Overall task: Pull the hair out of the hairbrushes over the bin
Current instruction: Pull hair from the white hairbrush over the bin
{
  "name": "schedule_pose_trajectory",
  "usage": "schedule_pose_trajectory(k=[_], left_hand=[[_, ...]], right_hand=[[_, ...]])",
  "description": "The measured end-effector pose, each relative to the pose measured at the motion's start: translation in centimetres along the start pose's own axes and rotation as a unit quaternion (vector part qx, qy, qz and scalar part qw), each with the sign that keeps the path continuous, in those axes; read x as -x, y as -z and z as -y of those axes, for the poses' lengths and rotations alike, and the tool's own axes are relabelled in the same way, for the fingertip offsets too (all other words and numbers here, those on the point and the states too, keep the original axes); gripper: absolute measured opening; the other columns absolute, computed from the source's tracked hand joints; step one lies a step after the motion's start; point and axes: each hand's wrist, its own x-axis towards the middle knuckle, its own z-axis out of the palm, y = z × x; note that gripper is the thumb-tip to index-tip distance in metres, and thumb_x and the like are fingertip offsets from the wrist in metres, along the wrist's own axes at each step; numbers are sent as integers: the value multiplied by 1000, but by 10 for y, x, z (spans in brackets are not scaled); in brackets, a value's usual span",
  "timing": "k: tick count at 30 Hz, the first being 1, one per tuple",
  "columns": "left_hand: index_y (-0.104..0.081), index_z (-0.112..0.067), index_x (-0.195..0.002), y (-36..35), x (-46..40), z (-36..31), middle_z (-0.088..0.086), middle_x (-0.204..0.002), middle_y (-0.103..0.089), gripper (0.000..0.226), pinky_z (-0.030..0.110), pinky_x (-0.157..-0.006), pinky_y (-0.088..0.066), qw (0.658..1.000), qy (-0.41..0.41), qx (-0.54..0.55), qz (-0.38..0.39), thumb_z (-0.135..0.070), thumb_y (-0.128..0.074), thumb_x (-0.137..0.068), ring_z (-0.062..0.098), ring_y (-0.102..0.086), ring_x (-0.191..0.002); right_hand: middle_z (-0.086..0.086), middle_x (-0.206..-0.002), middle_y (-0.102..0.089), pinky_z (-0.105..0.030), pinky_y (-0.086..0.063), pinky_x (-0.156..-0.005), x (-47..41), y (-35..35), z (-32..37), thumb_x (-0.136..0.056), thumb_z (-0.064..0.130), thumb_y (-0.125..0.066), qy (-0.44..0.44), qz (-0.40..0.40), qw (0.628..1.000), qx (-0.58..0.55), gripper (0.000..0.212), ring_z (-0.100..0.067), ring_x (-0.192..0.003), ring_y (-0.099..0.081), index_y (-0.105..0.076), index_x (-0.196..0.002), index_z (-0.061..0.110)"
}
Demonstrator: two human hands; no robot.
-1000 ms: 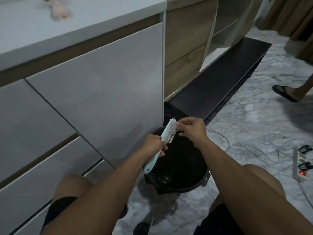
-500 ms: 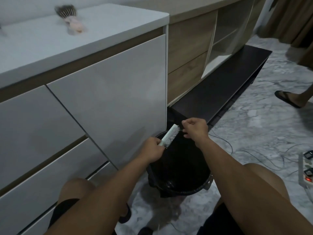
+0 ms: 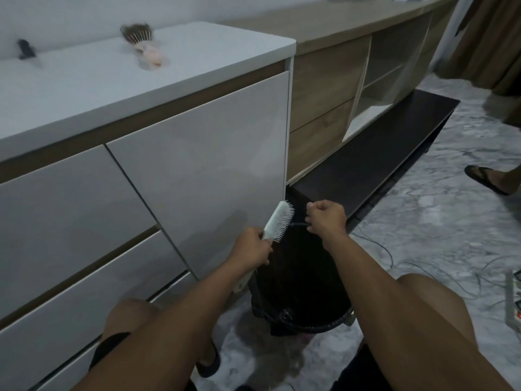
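My left hand (image 3: 251,246) grips the handle of a pale green hairbrush (image 3: 277,224), held tilted with its bristles facing right, over a black bin (image 3: 304,320) on the floor. My right hand (image 3: 327,217) is just right of the bristles, fingers curled, pinching a dark strand of hair (image 3: 299,224) that stretches from the brush. A second brush, pink-handled and full of dark hair (image 3: 141,42), lies on the white cabinet top (image 3: 112,80).
White drawer fronts (image 3: 197,165) stand close on the left. A dark low shelf (image 3: 380,153) runs behind the bin. Cables and a power strip (image 3: 511,300) lie on the marble floor at right. Another person's sandalled foot (image 3: 490,179) is at far right.
My right hand has drawn away from the bristles to the right, pulling a strand of hair out. The view has tilted up, showing more of the cabinet top.
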Motion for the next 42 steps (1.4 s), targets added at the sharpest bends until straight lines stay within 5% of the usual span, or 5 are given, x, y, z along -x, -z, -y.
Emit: schedule_pose_trajectory(k=[5,12,25,38,42], left_hand=[[-53,-1,-77,10,11,-12,13,-62,-55,20,21,-33,-37,992,27,117,47,-6,-49,-96,10,-45,-28],[-54,-2,-76,13,13,-11,11,-59,-56,22,23,-35,-39,988,41,138,59,-9,-49,-96,11,-46,-30],[-54,6,-90,25,1,-16,13,-65,-51,24,18,-34,-40,898,215,366,115,-13,-40,-94,15,-48,-35],[-53,7,-108,37,4,-15,13,-60,-49,24,24,-37,-42,976,110,156,100,3,-56,-84,17,-49,-44],[-56,2,-89,63,17,-38,13,-57,-50,8,27,-40,-44,989,44,95,108,7,-56,-82,19,-50,-42]], right_hand=[[2,-90,-66,-32,-57,-72,16,-6,6,-89,17,-70,41,147,988,-27,22,-13,-85,-64,-65,-110,16],[-2,-78,-67,-28,-58,-64,10,-3,12,-89,14,-68,61,-4,996,-70,5,-14,-74,-64,-70,-85,14],[-20,-91,-71,-26,-59,-63,22,-12,9,-82,6,-75,138,205,969,-21,9,-25,-79,-70,-72,-89,1],[-1,-89,-71,-47,-60,-81,10,-15,12,-86,25,-71,125,45,991,21,6,-20,-87,-70,-70,-89,20],[-8,-122,-63,-46,-56,-91,15,-16,39,-80,32,-76,84,138,987,-18,46,-24,-109,-64,-62,-122,21]])
